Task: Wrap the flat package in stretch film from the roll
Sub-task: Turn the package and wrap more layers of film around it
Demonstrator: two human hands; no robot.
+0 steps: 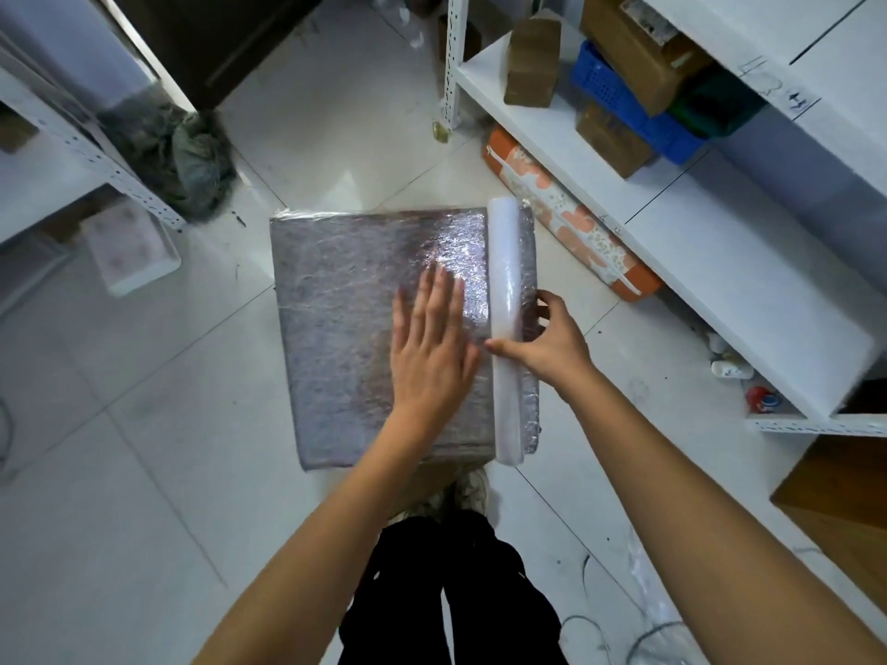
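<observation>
Two hands at frame centre: your left hand (434,338) presses flat, fingers straight, on the grey film-covered flat package (365,328); your right hand (552,340) grips the white stretch-film roll (504,280).

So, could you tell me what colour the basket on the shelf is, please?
Blue, seen in the head view.

A storeroom or small packing room is shown. White perforated-steel shelving racks (672,223) are seen on 2 sides, and brown cardboard boxes (638,50), paper-wrapped brown blocks (530,64) and a blue plastic basket (619,98) are stacked on the right-hand one. An orange-and-white patterned zipped bag (571,218) is tucked under that rack on the scuffed white tiled floor (144,424), where loose wire offcuts (624,635) are scattered.
</observation>
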